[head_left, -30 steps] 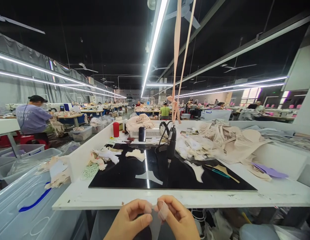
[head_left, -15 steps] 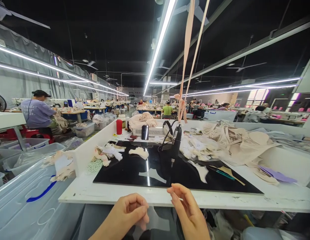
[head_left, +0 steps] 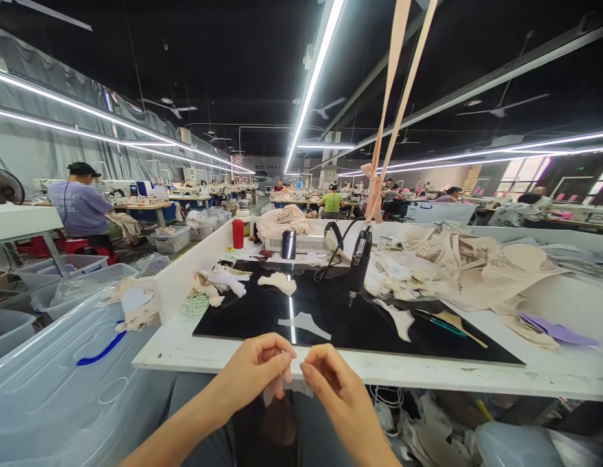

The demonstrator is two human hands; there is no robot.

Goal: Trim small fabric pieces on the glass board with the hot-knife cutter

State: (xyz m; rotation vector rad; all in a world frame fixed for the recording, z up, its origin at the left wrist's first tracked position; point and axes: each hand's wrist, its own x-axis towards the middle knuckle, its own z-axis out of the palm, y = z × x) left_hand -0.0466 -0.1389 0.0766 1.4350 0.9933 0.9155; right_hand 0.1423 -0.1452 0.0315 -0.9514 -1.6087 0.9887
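Note:
My left hand (head_left: pixel 255 370) and my right hand (head_left: pixel 331 376) are both pinched on a small pale, thin fabric piece (head_left: pixel 286 386) held just in front of the white table edge (head_left: pixel 428 373). Beyond my hands lies a black work mat (head_left: pixel 331 324) with a pale cut shape (head_left: pixel 304 322) on it. A black hand tool (head_left: pixel 358 263) hangs over the mat from beige straps (head_left: pixel 386 130). Cut beige pieces (head_left: pixel 279 282) lie further back on the mat.
A heap of beige fabric (head_left: pixel 476 266) covers the table's right side, with a teal pen (head_left: pixel 440 324) and purple pieces (head_left: pixel 557 331) near it. A red bottle (head_left: pixel 238 233) stands at the back. Clear plastic bins (head_left: pixel 53 383) sit at left. Other people work at distant tables.
My right hand, apart and open half a second ago, has come back to the left hand and pinched the fabric piece. Both hands have risen toward the table edge. The view has shifted left.

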